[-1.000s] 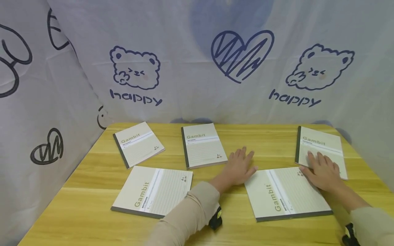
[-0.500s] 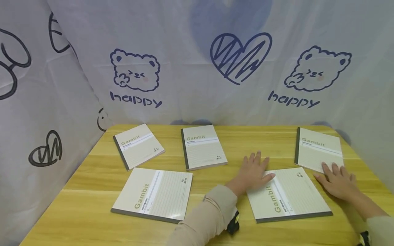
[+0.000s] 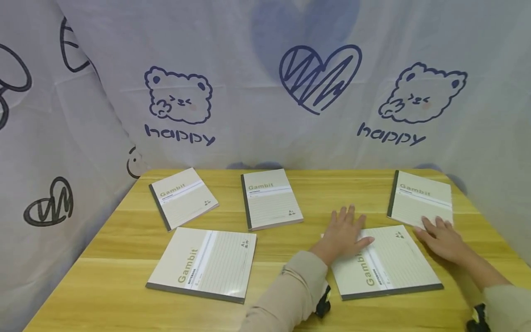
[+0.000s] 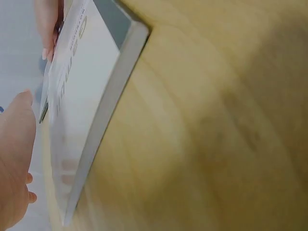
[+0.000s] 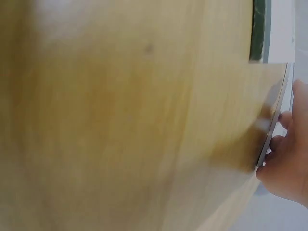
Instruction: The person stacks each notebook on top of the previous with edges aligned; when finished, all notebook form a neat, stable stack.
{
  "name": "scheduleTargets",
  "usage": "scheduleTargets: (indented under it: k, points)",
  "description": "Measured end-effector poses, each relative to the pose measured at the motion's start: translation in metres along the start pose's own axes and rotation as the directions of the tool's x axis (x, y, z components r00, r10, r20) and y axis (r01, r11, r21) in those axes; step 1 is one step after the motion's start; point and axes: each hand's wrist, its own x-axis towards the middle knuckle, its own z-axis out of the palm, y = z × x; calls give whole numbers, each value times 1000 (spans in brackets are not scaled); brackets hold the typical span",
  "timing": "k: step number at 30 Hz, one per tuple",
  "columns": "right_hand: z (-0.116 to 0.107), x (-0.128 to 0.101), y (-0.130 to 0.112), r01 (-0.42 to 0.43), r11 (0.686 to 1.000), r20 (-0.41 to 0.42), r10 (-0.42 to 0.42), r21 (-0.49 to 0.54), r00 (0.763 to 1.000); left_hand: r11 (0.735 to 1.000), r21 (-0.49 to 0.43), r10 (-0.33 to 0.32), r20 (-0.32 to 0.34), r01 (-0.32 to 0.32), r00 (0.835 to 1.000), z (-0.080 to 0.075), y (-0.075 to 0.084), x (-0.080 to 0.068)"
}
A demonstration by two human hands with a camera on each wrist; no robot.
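Note:
In the head view my left hand (image 3: 345,235) lies over the far left corner of a cream Gambit notebook (image 3: 398,258), fingers spread. The notebook's dark spine faces me. My right hand (image 3: 444,242) reaches to the near edge of another Gambit notebook (image 3: 423,198) at the back right, its fingers extended over that edge and covering the near right corner. The left wrist view shows my left hand (image 4: 14,159) just above the front notebook (image 4: 79,91). In the right wrist view, fingertips of my right hand (image 5: 288,149) meet the edge of the back notebook (image 5: 274,125).
Two more notebooks lie along the back, one at the left (image 3: 182,198) and one near the middle (image 3: 271,198). A further notebook (image 3: 203,263) lies at the front left. A printed cloth (image 3: 257,115) hangs behind the wooden table (image 3: 124,313).
My left hand has moved right onto the front right notebook. My right hand has drawn back from across the back right notebook to its near edge, and that notebook has shifted slightly left.

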Motion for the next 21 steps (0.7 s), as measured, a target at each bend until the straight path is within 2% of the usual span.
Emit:
scheduleTargets:
  k: [6,12,21]
  points:
    - [-1,4,-9,23,1000,19,-23,16,1000,1000,-2,-22,35,22,999,3,-1,1]
    - [-1,10,-13,22,999,28,-23,25,999,1000,-18,-17,36,18,999,6,-3,5]
    - [-2,18,-24,20,1000,51,-19,-13,999,997,67,30,33,-32,999,9,7,14]
